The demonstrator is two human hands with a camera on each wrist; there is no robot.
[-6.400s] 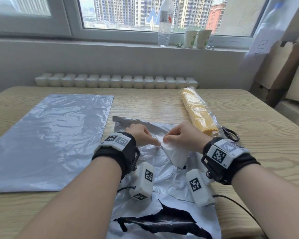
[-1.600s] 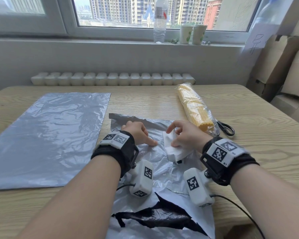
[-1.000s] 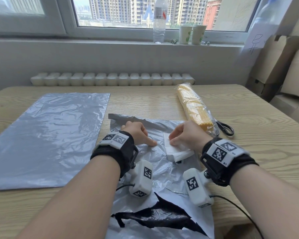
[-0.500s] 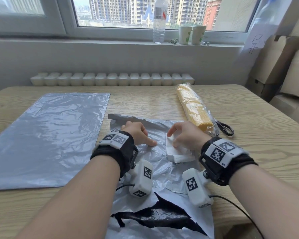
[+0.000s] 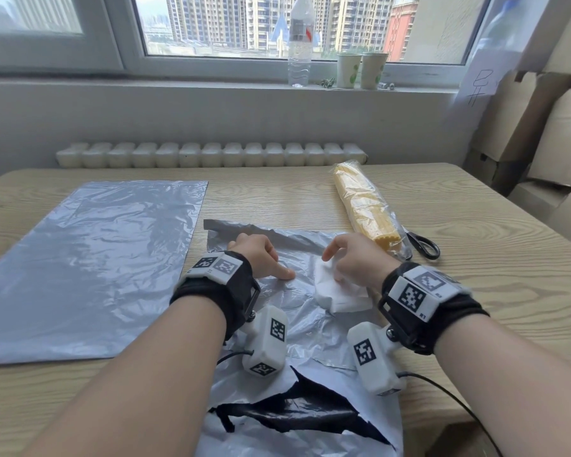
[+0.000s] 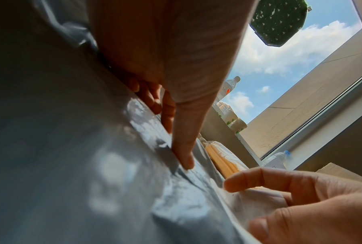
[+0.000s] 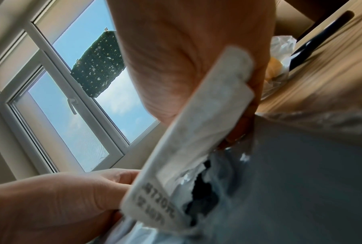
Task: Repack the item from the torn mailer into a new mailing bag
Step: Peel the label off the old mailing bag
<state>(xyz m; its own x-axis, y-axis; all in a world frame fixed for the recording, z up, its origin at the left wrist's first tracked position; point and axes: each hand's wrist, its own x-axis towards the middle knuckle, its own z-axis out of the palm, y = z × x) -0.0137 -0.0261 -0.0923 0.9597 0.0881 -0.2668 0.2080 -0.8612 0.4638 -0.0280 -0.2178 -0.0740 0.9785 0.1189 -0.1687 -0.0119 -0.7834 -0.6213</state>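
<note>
R hand [image 5: 351,262] has peeled label [image 5: 335,290] further off torn mailer [image 5: 297,311]; L hand [image 5: 257,255] unmoved.
R fingers curl round label, L index pins foil. Pasta [image 5: 365,206] at 1 o'clock, new bag [image 5: 89,258] at 10; next: pasta into bag.

You have a light wooden table [image 5: 475,275] in front of you. The torn grey mailer [image 5: 297,324] lies crumpled at its near middle. Left of that mailer a smooth grey mailing bag [image 5: 89,258] lies flat; beyond its right corner lies a clear packet of yellow noodles [image 5: 366,206], with black scissors [image 5: 424,247] touching the packet's near end.
</note>
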